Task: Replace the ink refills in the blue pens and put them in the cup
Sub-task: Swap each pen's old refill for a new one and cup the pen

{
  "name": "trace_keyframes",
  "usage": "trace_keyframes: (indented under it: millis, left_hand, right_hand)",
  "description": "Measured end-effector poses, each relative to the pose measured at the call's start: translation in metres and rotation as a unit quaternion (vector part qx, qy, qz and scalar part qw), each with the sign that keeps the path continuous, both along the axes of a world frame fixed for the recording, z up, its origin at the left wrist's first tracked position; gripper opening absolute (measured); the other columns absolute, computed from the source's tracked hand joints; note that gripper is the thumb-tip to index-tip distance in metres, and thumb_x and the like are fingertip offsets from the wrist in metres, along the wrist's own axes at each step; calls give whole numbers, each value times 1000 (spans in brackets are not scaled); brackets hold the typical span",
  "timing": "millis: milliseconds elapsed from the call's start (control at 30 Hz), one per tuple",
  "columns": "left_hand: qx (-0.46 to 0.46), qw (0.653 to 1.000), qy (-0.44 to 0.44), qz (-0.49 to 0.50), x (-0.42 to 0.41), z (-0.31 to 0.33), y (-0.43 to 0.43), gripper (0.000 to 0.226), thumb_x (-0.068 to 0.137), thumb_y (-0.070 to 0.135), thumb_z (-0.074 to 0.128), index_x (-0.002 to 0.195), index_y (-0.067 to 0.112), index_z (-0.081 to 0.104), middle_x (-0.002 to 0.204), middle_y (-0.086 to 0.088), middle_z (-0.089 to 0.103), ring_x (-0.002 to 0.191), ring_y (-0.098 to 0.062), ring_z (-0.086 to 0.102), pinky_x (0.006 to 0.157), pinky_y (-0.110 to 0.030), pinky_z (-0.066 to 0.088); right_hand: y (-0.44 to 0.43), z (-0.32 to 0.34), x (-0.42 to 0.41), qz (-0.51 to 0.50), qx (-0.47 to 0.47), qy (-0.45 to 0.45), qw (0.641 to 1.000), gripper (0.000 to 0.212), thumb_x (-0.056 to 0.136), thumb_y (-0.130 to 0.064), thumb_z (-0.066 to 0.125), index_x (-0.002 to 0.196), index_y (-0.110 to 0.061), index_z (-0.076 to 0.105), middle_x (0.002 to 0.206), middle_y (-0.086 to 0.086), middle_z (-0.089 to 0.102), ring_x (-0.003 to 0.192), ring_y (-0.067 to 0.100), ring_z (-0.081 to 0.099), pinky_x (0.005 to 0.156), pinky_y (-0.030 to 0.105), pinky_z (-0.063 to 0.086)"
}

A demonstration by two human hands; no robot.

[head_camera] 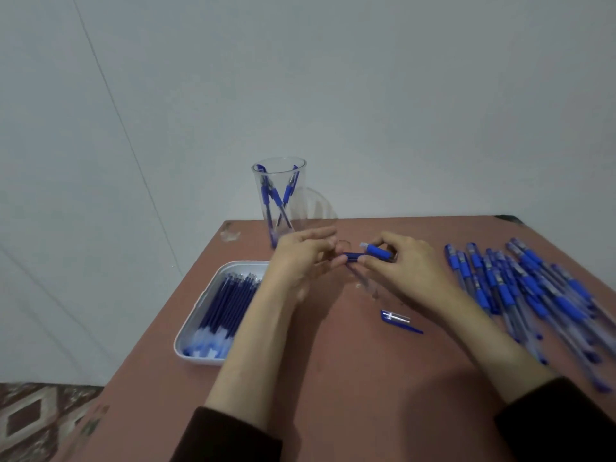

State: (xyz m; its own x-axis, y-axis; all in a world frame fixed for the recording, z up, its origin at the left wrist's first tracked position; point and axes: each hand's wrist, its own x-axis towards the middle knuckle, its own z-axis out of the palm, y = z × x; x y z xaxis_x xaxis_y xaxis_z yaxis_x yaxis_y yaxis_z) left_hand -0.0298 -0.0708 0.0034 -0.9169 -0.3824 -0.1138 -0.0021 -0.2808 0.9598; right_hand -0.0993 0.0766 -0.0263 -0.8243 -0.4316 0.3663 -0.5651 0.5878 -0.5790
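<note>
My right hand (405, 265) grips a blue pen (378, 251) by its blue grip section, tip pointing left. My left hand (301, 255) pinches a dark blue refill (350, 257) beside that pen, in front of the clear cup (279, 195). The cup stands at the table's far edge with three blue pens inside. A white tray (200, 306) of several blue refills lies to the left of my left forearm. A pile of blue pens (533, 288) spreads over the table's right side. A loose blue pen cap (398, 320) lies between my forearms.
The reddish-brown table (333, 378) ends at the left just beyond the tray and at the back just behind the cup. A pale wall rises behind it. Patterned floor (40, 418) shows at the lower left.
</note>
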Motion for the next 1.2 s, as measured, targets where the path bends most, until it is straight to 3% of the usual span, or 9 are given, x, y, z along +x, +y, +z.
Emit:
trace_keyframes:
  millis: [167, 267, 400, 500, 700, 867, 1000, 1133, 1200]
  left_hand:
    - [-33, 999, -26, 17, -15, -24, 16, 22, 92, -11, 43, 107, -8, 59, 82, -17, 60, 68, -19, 61, 56, -21, 57]
    - [-144, 987, -3, 75, -19, -28, 11, 21, 91, -6, 48, 100, 1, 66, 75, -8, 62, 65, -13, 61, 62, -22, 56]
    - [-192, 969, 65, 139, -19, -26, 7, 28, 86, -3, 52, 85, 20, 67, 75, -2, 64, 67, -13, 61, 65, -28, 53]
    - [-182, 960, 93, 189, -17, -22, 1, 30, 85, -1, 52, 84, 25, 67, 76, 2, 66, 70, -13, 61, 71, -32, 53]
    - [-128, 954, 131, 238, -12, -13, -7, 27, 88, -3, 49, 89, 19, 65, 80, 2, 65, 62, -6, 57, 54, -15, 46]
    - [-116, 950, 141, 254, -13, -12, -10, 27, 87, -4, 48, 95, 14, 66, 81, 1, 66, 61, -5, 57, 53, -13, 44]
    - [-105, 948, 148, 263, -13, -12, -12, 25, 87, -4, 50, 98, 11, 67, 79, 3, 65, 58, 0, 57, 54, -13, 44]
    - [-121, 939, 149, 286, -13, -17, -12, 27, 85, 0, 52, 95, 19, 68, 84, 4, 65, 73, -5, 60, 72, -24, 51]
    - [-131, 939, 137, 286, -15, -20, -11, 23, 86, 5, 55, 98, 24, 62, 97, 2, 63, 90, -12, 60, 85, -32, 51]
  right_hand:
    - [-2, -4, -3, -13, 75, 25, 997, 6, 84, -32, 60, 79, -29, 61, 73, -6, 65, 75, 18, 57, 59, 30, 38]
    - [0, -2, -5, -34, 89, 36, 995, 22, 86, -36, 60, 67, -25, 56, 64, -6, 57, 70, 20, 54, 53, 28, 30]
    - [-3, 2, 3, -23, 98, 26, 995, 34, 85, -46, 59, 66, -19, 57, 59, -4, 59, 62, 14, 54, 50, 27, 29]
    - [-13, 2, 14, -10, 127, 51, 991, 35, 83, -55, 57, 75, -22, 63, 67, -4, 63, 69, 17, 57, 57, 29, 31]
    - [-32, -1, 36, 40, 196, 104, 974, 34, 79, -53, 58, 73, -20, 63, 66, -5, 57, 67, 19, 53, 58, 30, 32]
    - [-42, -3, 49, 51, 224, 132, 964, 20, 87, -36, 54, 75, -19, 54, 69, -4, 48, 71, 24, 51, 60, 30, 30]
    - [-46, -5, 52, 31, 228, 118, 966, 30, 90, -32, 53, 66, -19, 41, 66, -4, 42, 68, 22, 45, 63, 31, 31]
    - [-39, 6, 39, -46, 172, 98, 979, 23, 90, -40, 53, 84, -19, 61, 80, 2, 57, 83, 29, 58, 65, 30, 33]
    - [-30, 10, 23, -95, 108, 94, 985, 20, 90, -38, 55, 85, -21, 64, 73, -1, 55, 80, 29, 59, 63, 30, 31]
